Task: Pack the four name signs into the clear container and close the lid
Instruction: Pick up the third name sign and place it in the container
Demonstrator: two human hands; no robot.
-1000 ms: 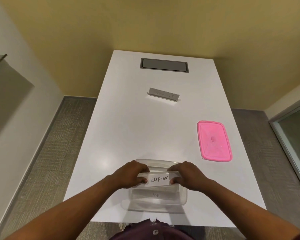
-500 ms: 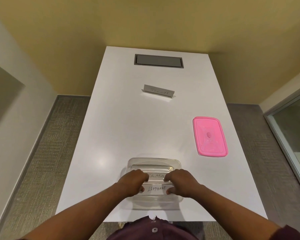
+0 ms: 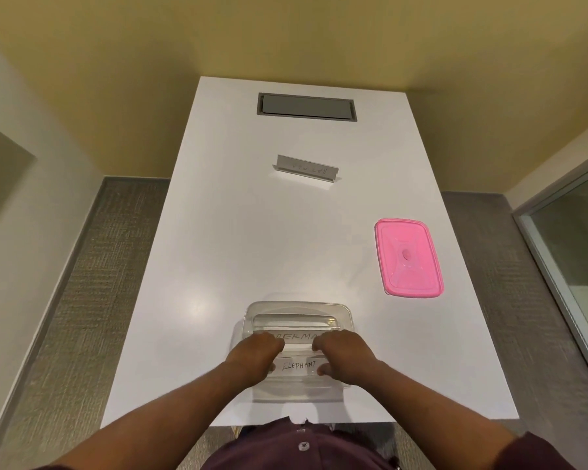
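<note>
Inside the clear container (image 3: 297, 347), at the near edge of the white table (image 3: 238, 252), the sign lettered ELEPHANT (image 3: 298, 365) is pinched at its two ends — the left hand (image 3: 253, 357) closed on its left end, the right hand (image 3: 345, 359) on its right — with a second sign (image 3: 299, 336) showing "ERMA" just beyond it under the knuckles. One more name sign (image 3: 305, 168) stands well apart toward the far end, its writing too faint to read, and the pink lid (image 3: 408, 257) lies flat off to the right, apart from the container. A grey recessed panel (image 3: 307, 107) sits at the table's far end — yellow walls behind, grey carpet on both sides, a glass partition at the right edge.
</note>
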